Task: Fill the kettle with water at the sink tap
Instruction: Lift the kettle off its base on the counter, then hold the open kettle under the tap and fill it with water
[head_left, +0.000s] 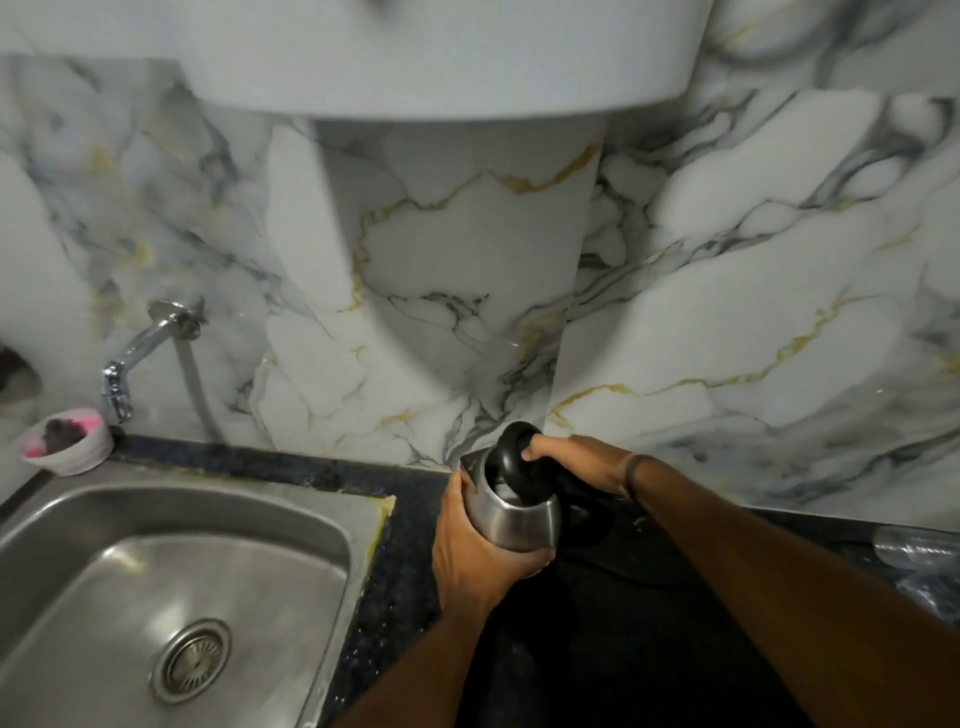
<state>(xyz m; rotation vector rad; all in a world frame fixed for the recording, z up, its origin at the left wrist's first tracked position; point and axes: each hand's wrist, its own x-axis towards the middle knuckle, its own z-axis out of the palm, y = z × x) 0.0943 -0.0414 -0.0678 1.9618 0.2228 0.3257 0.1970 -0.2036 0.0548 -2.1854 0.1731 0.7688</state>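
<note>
The left hand (475, 551) wraps the steel kettle (511, 512) body while the right hand (571, 460) grips its black handle, lid (517, 462) raised, over the dark desk (400, 587). The sink (311, 525) lies to the left, with the tap (130, 358) on the marble wall above its far corner and a small cup (67, 441) beside it.

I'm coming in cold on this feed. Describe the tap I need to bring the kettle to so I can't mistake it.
Start at the steel sink at lower left. Behind its back left corner, a chrome tap juts from the marble wall, spout pointing down. It stands just above a small white tub with pink residue; it is the only shiny metal fitting on the wall.
</note>
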